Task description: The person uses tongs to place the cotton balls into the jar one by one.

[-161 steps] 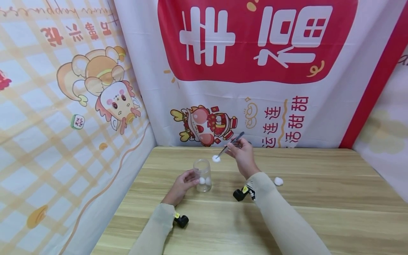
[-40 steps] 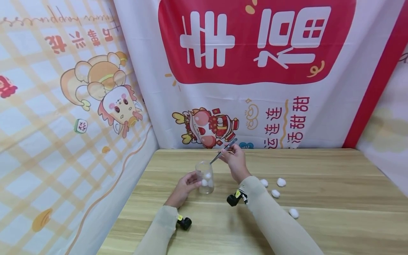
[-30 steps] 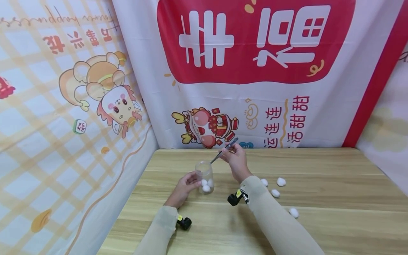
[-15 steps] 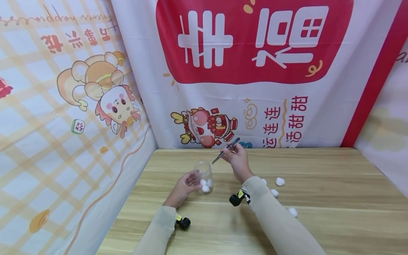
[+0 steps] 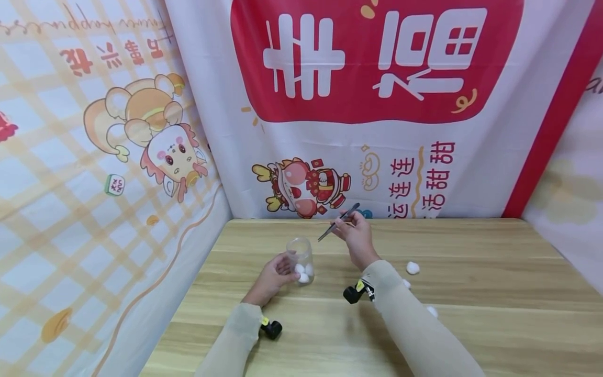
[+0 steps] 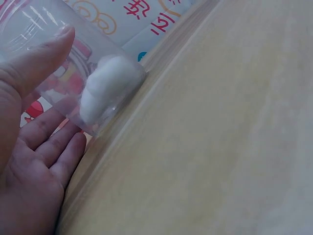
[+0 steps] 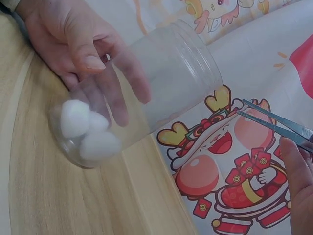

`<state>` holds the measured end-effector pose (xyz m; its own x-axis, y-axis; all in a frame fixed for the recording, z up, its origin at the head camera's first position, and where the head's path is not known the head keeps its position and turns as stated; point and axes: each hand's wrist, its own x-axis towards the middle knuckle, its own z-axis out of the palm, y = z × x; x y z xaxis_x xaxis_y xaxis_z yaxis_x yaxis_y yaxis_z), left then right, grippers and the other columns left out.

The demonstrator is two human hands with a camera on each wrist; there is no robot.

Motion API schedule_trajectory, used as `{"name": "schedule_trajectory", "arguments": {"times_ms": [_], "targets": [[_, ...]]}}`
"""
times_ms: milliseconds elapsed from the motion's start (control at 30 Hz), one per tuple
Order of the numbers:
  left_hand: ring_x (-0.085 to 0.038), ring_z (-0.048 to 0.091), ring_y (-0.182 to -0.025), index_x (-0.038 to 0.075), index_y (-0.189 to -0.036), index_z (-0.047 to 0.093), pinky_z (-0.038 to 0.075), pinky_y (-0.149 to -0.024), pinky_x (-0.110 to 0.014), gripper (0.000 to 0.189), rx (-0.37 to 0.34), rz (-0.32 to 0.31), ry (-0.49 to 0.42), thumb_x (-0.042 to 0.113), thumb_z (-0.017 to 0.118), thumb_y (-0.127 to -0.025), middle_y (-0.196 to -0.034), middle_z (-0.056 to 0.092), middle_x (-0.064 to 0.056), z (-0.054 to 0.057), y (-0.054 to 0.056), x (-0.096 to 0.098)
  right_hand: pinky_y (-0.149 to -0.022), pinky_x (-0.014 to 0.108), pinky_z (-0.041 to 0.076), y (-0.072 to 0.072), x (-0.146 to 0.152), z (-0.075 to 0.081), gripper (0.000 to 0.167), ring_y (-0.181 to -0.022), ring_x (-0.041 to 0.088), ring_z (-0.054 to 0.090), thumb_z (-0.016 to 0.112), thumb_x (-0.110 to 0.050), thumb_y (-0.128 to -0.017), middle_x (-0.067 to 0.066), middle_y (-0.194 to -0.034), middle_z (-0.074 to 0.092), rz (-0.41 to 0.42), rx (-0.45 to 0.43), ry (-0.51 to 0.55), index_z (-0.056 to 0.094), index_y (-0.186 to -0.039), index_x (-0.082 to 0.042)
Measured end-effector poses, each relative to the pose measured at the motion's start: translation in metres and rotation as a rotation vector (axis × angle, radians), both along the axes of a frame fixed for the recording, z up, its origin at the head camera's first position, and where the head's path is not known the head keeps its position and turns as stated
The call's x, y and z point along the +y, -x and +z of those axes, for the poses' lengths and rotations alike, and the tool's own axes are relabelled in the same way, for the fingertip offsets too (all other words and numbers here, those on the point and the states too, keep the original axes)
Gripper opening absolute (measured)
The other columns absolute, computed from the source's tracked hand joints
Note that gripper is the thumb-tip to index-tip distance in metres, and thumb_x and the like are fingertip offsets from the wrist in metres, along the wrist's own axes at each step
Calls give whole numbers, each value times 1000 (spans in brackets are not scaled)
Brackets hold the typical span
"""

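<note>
My left hand [image 5: 274, 277] grips a clear plastic jar [image 5: 299, 250] standing upright on the table, thumb on the near side and fingers around the back. Inside, white cotton balls [image 7: 93, 128] lie heaped at the bottom. My right hand [image 5: 360, 242] pinches metal tweezers [image 5: 337, 223] to the right of the jar's mouth. Their tips, slightly apart with nothing between them, point down toward the jar in the head view. In the right wrist view, the tweezers [image 7: 279, 125] are just beyond the open rim [image 7: 200, 54].
Loose cotton balls [image 5: 412, 268] lie on the wooden table [image 5: 490, 277] beside my right forearm, which partly covers some of them. Printed cloths hang behind the table [image 5: 377, 63] and along its left side [image 5: 141, 157]. Each wrist carries a small black camera [image 5: 272, 329].
Earlier the tweezers held a cotton ball beside the jar; it then dropped in and settled at the bottom. My right hand has since drawn back right with the tweezers; the left stays on the jar.
</note>
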<state>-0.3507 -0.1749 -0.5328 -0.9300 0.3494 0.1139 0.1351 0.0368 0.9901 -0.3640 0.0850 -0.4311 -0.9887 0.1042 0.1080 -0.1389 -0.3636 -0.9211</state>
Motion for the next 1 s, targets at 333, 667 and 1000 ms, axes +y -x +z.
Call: {"name": "schedule_trajectory", "arguments": {"times_ms": [333, 667, 1000], "targets": [[-29, 50, -125, 6, -140, 48, 43, -103, -35, 72, 4, 22, 12, 11, 83, -78, -137, 53, -16, -2, 3, 0, -86, 34, 55, 1, 8, 1, 22, -107, 30, 61, 57, -2, -97, 19, -115, 52, 9, 14, -38, 52, -119, -2], [-27, 50, -126, 8, -139, 50, 42, -104, -35, 71, -9, 27, 17, 13, 84, -77, -136, 54, -13, -2, 2, -1, -88, 34, 55, -3, 16, 2, 24, -109, 31, 61, 57, -2, -97, 19, -116, 50, 35, 50, -45, 50, -120, 0], [-29, 46, -129, 7, -141, 47, 40, -106, -37, 71, -36, 31, 38, 14, 82, -80, -141, 49, -15, -3, 2, -1, -89, 36, 54, -7, 30, 1, 25, -104, 28, 62, 56, 4, -95, 18, -113, 51, 21, 58, -39, 50, -120, 0]]}}
